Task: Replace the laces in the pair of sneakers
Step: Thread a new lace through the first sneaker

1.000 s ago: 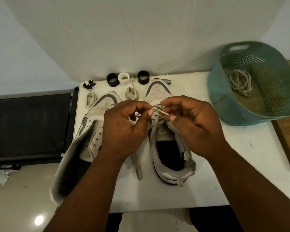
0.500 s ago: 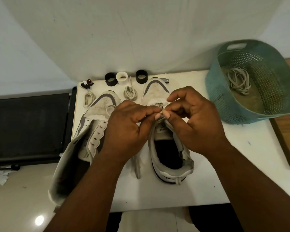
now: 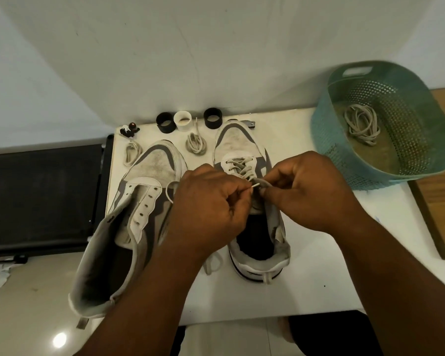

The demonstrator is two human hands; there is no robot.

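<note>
Your left hand [image 3: 211, 209] pinching the lace tip [image 3: 254, 185], your right hand [image 3: 308, 191] pinching the lace [image 3: 263, 182] over the right sneaker [image 3: 242, 140], basket [image 3: 326, 140] sitting just beside on the right.

Dim, warm light; lamp glare spot on the floor [image 3: 59, 339]; wall [image 3: 216, 47] bows fisheye-style; basket [image 3: 385, 119] slightly blurred.
</note>
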